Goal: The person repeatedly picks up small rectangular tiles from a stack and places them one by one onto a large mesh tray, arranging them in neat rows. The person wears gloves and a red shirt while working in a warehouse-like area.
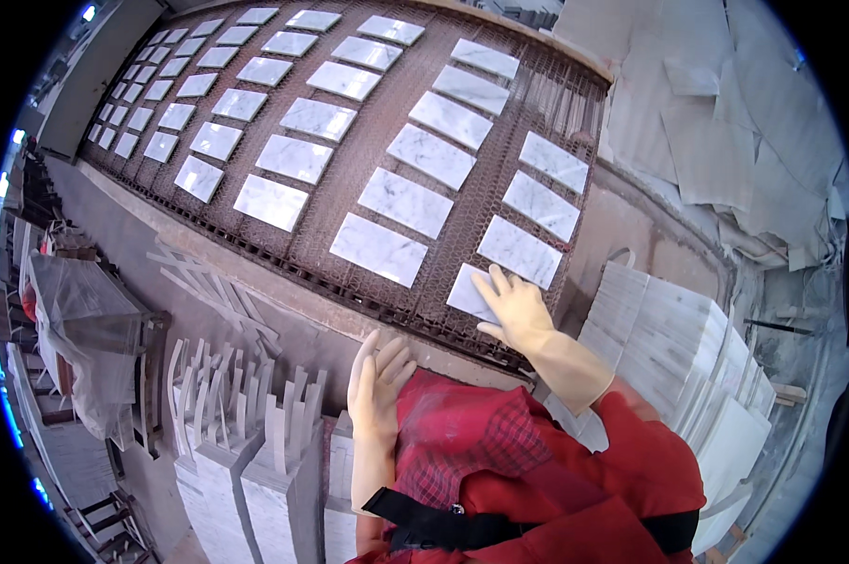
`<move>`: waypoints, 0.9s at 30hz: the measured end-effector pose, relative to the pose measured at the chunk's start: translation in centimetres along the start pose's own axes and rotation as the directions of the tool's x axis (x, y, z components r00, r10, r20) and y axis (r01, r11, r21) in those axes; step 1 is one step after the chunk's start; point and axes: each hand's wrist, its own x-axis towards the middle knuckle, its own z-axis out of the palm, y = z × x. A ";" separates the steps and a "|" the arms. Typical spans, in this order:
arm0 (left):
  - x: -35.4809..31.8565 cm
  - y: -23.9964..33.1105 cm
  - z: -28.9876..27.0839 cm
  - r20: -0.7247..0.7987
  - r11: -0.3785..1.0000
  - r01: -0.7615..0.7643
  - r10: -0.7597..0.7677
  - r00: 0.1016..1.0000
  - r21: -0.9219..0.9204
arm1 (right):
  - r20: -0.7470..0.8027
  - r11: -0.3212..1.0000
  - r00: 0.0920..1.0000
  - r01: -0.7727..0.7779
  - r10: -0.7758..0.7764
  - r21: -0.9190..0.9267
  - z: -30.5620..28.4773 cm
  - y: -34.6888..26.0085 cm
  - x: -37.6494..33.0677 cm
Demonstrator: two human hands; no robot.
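Note:
My right hand (516, 306), in a cream rubber glove, reaches over the near edge of a mesh conveyor (297, 258). Its fingers are spread on a white marble tile (465, 293) at the near right corner and cover part of it. My left hand (380, 378), gloved the same way, is held just short of the conveyor's near edge with its fingers stretched out and nothing in it. Just beyond the right hand lies another grey-veined marble tile (521, 252). Rows of similar tiles run away toward the far left.
Stacked marble slabs (283, 512), topped with upright thin strips (297, 414), stand at the lower left. More pale slabs (659, 329) lean at my right. A plastic-covered bundle (100, 329) sits farther left, and large pale sheets (716, 122) lie beyond the conveyor's right end.

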 end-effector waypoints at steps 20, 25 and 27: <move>-4.1 -1.8 -8.9 -0.201 0.980 -0.063 0.024 0.979 -0.191 | -0.237 0.901 0.926 0.350 -0.293 0.256 -4.3 -7.3 2.8; -7.4 -0.8 -12.2 -0.352 0.943 -0.170 0.061 0.934 -0.286 | -0.133 0.756 0.838 0.537 -0.529 0.373 -7.3 -18.3 5.9; -8.6 -1.7 -14.4 -0.444 0.913 -0.270 0.115 0.889 -0.305 | -0.053 0.691 0.765 0.607 -0.642 0.391 -6.7 -21.9 7.3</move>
